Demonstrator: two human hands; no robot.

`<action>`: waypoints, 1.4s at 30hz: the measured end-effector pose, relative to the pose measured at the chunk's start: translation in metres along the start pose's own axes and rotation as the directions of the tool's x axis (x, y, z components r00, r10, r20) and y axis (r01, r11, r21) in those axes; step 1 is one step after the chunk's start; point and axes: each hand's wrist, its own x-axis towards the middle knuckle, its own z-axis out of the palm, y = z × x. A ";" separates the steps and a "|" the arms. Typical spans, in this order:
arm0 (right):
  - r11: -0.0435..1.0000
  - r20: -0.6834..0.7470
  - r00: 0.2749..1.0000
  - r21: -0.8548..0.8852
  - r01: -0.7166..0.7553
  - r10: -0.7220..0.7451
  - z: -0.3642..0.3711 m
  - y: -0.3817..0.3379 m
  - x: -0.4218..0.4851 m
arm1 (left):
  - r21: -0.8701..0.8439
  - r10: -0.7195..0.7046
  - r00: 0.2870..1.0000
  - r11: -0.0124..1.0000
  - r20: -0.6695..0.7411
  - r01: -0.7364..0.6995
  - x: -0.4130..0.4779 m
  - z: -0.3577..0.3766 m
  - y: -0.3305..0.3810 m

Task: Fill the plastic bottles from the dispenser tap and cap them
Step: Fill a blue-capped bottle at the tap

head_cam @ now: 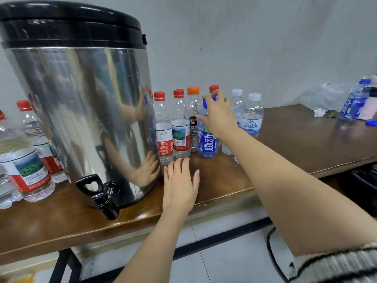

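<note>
Blue and glossy, the bottle [208, 142] stands among thin, ribbed clear bottles [180, 127] on the brown wooden counter [295, 135], right of the mirror-bright steel dispenser [81, 99]. The right hand [219, 115] has its fingers curled round the blue cap [206, 103], seemingly picking the bottle out for filling. The left hand [180, 184] lies flat, fingers straight and spread. Next, the bottle needs uncapping and carrying under the black tap [104, 198].

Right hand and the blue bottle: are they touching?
Touching. The head view shows the right hand closed over the cap of the blue bottle, thumb against its neck, with no gap visible.
</note>
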 end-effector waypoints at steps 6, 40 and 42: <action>0.983 -0.109 0.994 0.184 -0.003 0.023 -0.003 -0.007 -0.023 | -0.052 -0.007 0.999 0.999 -0.046 0.005 -0.003 -0.004 0.001; 0.861 0.182 0.959 0.498 0.101 -0.217 -0.085 -0.050 -0.095 | -0.707 -0.082 0.993 0.697 0.086 0.119 -0.041 -0.049 0.010; 0.857 0.218 0.953 0.510 0.074 -0.212 -0.091 -0.055 -0.098 | -0.743 -0.123 0.989 0.654 0.084 0.144 -0.048 -0.054 0.013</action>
